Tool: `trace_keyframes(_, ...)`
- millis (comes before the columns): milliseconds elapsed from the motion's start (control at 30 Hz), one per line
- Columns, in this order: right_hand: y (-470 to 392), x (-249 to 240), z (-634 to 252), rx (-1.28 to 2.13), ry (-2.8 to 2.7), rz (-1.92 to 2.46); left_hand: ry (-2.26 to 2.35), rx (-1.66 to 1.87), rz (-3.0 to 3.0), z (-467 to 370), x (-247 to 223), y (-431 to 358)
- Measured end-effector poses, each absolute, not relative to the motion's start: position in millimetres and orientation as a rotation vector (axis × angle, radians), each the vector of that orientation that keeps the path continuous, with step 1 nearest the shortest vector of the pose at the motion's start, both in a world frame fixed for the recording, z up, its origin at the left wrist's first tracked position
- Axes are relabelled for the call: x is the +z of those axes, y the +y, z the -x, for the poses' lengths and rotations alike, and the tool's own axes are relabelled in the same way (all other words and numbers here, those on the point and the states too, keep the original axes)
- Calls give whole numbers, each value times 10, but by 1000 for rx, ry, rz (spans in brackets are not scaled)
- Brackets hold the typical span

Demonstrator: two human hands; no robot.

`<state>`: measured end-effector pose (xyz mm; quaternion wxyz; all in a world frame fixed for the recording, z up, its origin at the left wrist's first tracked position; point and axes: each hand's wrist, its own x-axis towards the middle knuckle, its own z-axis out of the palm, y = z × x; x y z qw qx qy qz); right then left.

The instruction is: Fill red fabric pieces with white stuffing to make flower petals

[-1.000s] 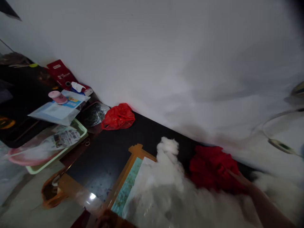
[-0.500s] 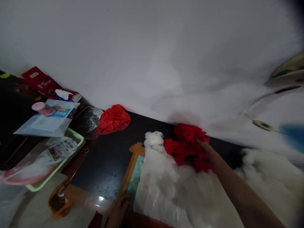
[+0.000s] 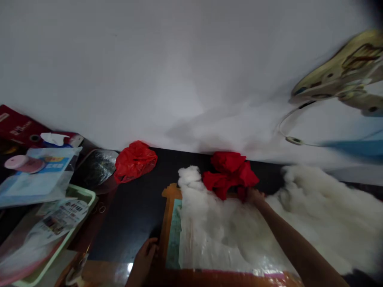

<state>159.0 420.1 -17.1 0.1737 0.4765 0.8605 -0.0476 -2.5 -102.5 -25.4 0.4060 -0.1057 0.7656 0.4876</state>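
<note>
A crumpled bundle of red cloth (image 3: 229, 173) lies at the back of the dark table, against white fluffy stuffing (image 3: 209, 219). My right hand (image 3: 255, 196) is closed at the cloth's lower right edge; its fingertips are partly hidden. My left hand (image 3: 146, 253) rests low over the dark tabletop, left of the orange-taped edge, with loosely bent fingers apart and nothing in them. Beneath the stuffing are a clear plastic sheet (image 3: 191, 255) and a greenish panel (image 3: 174, 235).
A red plastic bag (image 3: 135, 161) sits by the wall. Leftward are a green-rimmed basket (image 3: 85, 193), a plastic packet (image 3: 38, 171) with a pink cylinder (image 3: 25, 164), and a dark red box (image 3: 20, 126). More stuffing (image 3: 326, 211) lies right, below a wall-side fan (image 3: 344, 75) and its cord.
The view has swung right. My right hand has moved from the upper part of the red cloth to its lower right edge, and the cloth is more bunched. My left hand shows more fully.
</note>
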Motion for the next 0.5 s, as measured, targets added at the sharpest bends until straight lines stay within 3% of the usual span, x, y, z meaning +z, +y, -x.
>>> trace_keyframes(233, 4095, -108, -1493, -78, 2416, -1274, 2029, 1030, 168, 85, -287, -1440)
trace_keyframes(400, 4196, 495, -1430, -42, 2606, -1286, 1911, 1071, 235, -27, -228, -1310)
trace_keyframes(500, 4210, 889, -1202, -212, 2926, -1211, 1852, 1097, 236, -44, -185, -1151)
